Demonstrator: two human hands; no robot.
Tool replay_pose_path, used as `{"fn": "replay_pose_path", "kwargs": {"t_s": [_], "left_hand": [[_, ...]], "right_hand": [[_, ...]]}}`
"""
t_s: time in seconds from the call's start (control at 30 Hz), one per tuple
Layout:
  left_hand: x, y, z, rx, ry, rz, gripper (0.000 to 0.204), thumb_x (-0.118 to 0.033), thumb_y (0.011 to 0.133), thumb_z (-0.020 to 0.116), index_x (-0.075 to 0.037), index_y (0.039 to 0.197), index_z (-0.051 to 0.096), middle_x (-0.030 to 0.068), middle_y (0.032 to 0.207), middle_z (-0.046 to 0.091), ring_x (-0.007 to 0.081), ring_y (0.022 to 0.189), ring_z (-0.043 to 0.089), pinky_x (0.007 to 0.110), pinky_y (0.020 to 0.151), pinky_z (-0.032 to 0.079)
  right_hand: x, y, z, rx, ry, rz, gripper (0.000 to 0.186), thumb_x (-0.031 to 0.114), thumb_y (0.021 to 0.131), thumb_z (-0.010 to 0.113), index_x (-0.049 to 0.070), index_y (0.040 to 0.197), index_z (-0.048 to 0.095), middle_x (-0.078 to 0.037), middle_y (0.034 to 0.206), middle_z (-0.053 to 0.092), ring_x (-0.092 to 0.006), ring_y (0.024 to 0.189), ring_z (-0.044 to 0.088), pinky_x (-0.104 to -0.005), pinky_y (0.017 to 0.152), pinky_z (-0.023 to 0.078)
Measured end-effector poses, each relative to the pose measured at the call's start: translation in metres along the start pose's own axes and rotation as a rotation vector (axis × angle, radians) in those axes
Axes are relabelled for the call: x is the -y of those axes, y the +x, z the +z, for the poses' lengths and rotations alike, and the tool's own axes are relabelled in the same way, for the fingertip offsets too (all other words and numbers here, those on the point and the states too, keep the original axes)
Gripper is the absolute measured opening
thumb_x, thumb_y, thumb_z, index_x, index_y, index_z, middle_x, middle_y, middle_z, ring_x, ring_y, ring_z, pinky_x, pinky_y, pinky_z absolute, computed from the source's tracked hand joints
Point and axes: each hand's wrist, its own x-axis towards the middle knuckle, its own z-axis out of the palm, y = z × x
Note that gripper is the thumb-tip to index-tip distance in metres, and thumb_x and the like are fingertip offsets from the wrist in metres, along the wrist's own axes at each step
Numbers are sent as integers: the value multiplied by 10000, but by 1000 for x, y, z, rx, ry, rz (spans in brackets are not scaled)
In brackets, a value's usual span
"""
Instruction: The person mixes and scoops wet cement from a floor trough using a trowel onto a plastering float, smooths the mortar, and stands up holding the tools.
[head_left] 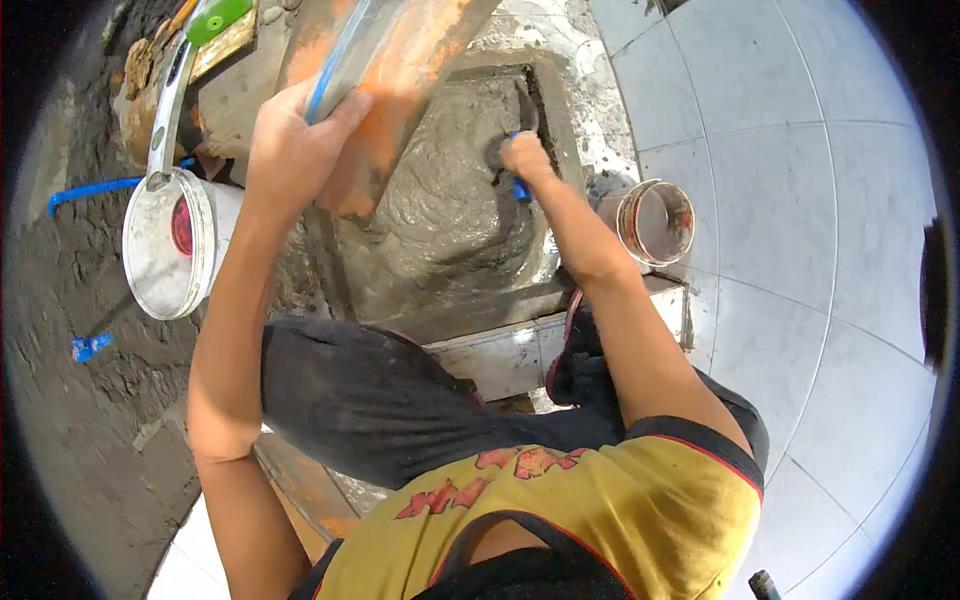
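My left hand [295, 150] grips the edge of an orange tile [400, 110] smeared with grey, a light blue strip running along its edge. The tile is tilted up over the left part of a square bed of wet grey mortar [440, 220] and is slightly blurred. At the bed's right side, my right hand [527, 157] is closed around the blue handle of a trowel [521, 190]. The trowel's dark metal lies against the mortar near the right rim, and my fingers partly hide it.
A white bucket [140, 250] stands left, a long silver tool with a green end [217, 18] leaning by it. A smaller mortar-stained bucket [665, 222] stands right, beside pale floor tiles [770, 210]. Blue pipe [95, 192] and a blue fitting [91, 347] lie on rough grey ground.
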Motion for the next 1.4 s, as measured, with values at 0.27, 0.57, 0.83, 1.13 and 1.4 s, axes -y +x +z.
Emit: {"fn": "replay_pose_path", "kwargs": {"t_s": [0.27,0.57,0.83,1.13,1.4], "left_hand": [[0,-9,-12,36,-104,-110,228,-204,893,687,7,977,713,-27,752,628,53,657,526,252,588,432],[-9,8,8,74,-179,-214,243,-228,884,705,-2,975,708,-47,684,590,49,574,484,246,512,397],[-2,-7,-10,-12,-179,-130,232,-255,881,717,-25,895,689,-57,654,537,46,546,451,246,483,372],[7,-2,-11,-16,-223,-266,210,-255,892,704,-67,819,643,-64,627,511,35,518,435,233,465,342],[6,-1,-3,34,-272,-265,190,-250,892,708,-65,902,670,-75,657,518,29,530,435,226,467,335]], "right_hand": [[39,-91,-67,571,12,17,492,370,925,523,-81,1120,550,-287,1107,648,-417,1049,644,-481,904,516],[62,-106,-43,488,138,347,496,396,932,513,-56,1132,548,-315,1132,632,-453,1083,621,-513,925,500],[26,-70,-31,6,176,338,523,389,939,514,-109,1097,538,-331,963,657,-448,854,683,-501,736,561],[38,-12,-28,257,202,340,499,406,940,501,-45,1127,604,-264,1166,643,-406,1111,620,-473,959,493],[59,-105,-87,506,-30,9,465,394,947,505,-29,1125,578,-276,1050,672,-403,1008,663,-483,899,518]]}}
